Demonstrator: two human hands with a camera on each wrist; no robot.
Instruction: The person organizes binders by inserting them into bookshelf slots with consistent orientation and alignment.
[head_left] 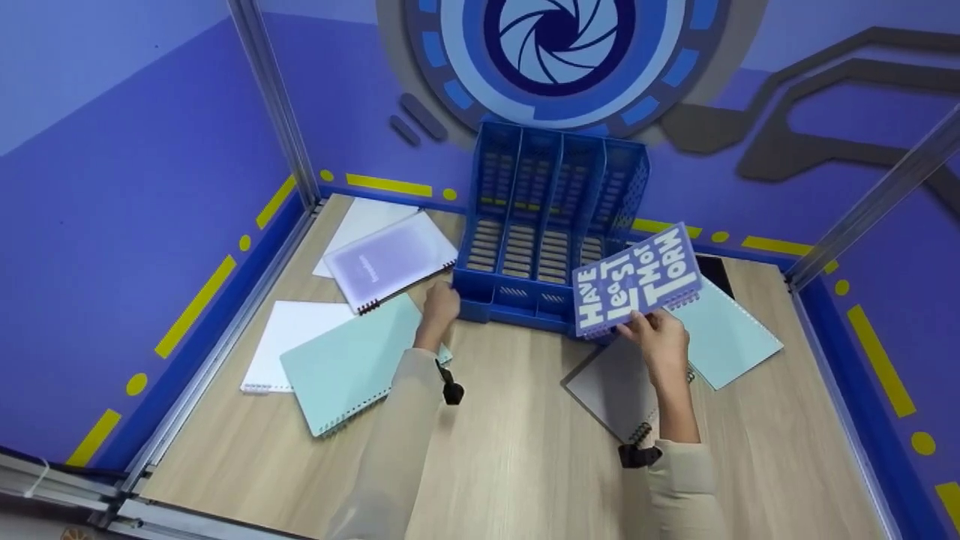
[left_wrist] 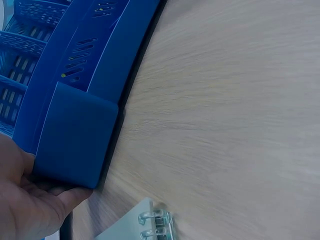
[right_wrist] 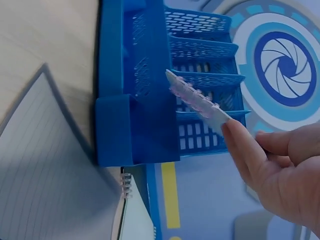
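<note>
A blue desktop file rack [head_left: 517,291] with several upright compartments stands against the back wall. My left hand [head_left: 438,311] grips its front left corner; in the left wrist view the fingers and thumb lie against the end of the low front tray [left_wrist: 75,135]. My right hand [head_left: 661,341] pinches a purple spiral notebook [head_left: 637,279] with big white lettering by its lower edge. The notebook is tilted, raised in front of the rack's right compartments, and overlaps them in the head view. Seen from the right wrist, the notebook [right_wrist: 197,100] is nearly edge-on.
Left of the rack lie a lavender notebook [head_left: 390,259], a mint spiral notebook [head_left: 349,367] and two white ones, partly overlapping. Below my right hand is a lined notebook [head_left: 611,382]. Another mint notebook [head_left: 739,334] lies farther right, partly over a black item [head_left: 716,274].
</note>
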